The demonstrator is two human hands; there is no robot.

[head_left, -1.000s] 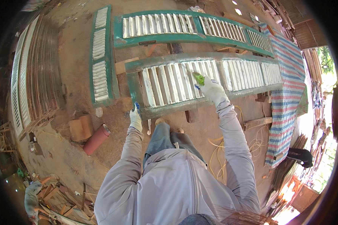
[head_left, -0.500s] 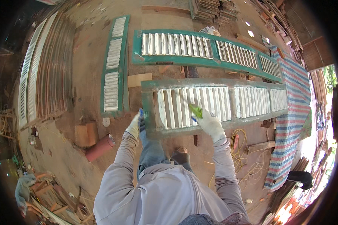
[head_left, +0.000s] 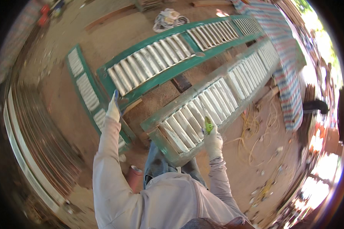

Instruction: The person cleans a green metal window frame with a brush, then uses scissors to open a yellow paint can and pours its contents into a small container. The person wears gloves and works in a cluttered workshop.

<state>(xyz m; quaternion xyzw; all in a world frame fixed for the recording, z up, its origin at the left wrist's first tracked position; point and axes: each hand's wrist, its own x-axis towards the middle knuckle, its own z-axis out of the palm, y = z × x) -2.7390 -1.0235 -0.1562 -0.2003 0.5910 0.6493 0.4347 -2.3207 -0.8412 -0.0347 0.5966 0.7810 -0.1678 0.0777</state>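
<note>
My right hand (head_left: 213, 142), in a white glove, is closed around a green-handled tool (head_left: 208, 124); its working end is too blurred to make out. It is over the near louvered shutter (head_left: 197, 110), whose slats are whitish and whose frame is worn grey-green. My left hand (head_left: 114, 108), gloved in white with blue on the fingers, reaches forward with its fingers stretched out and nothing visible in them. It appears beside the left end of the far shutter (head_left: 153, 63), which has a green frame; whether it touches the frame I cannot tell.
A narrower green shutter (head_left: 88, 91) lies at the left. Shutter panels (head_left: 38, 152) stand stacked along the far left. A striped tarp (head_left: 281, 72) hangs at the right, above yellow cord (head_left: 252, 126) on the ground. A reddish cylinder (head_left: 134, 176) is near my legs.
My view has turned, so the shutters now slant up to the right. My left hand has moved forward to the far shutter's left end. The tool stays in my right hand.
</note>
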